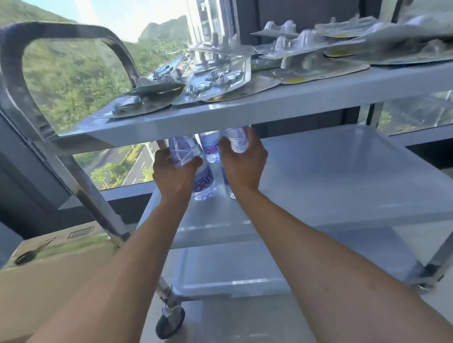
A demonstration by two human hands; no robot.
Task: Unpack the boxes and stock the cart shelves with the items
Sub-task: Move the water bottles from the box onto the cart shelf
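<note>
Head view looks down over a three-shelf metal cart point(274, 106) standing against a window; both bare forearms reach in under the top shelf toward the left end of the middle shelf point(348, 180). The left hand point(175, 173) is curled round a clear plastic water bottle point(182, 150), held tilted with its base toward the camera; the right hand point(242, 164) grips a second clear bottle point(236, 141) in the same manner, its upper part hidden beneath the top shelf's edge. Between and just below the two hands, more bottles point(206, 181) stand on the middle shelf, touching or nearly touching one another; their white labels carry purple-pink lettering, of which only a fragment like "gan" can be made out, the rest being blurred or covered by the hands. The top shelf is covered with overlapping blister packs point(213, 78) of small toy cars on card backing, some with yellow patches; any print on them is too blurred to read. The bottom shelf point(229, 274) shows pale grey below, with a caster wheel point(170, 323) at the near left corner. A curved metal handle point(8, 61) rises at the cart's left end; beside it sits a cardboard box point(49, 275) with a pair of scissors point(34, 253) lying on its top flap.
</note>
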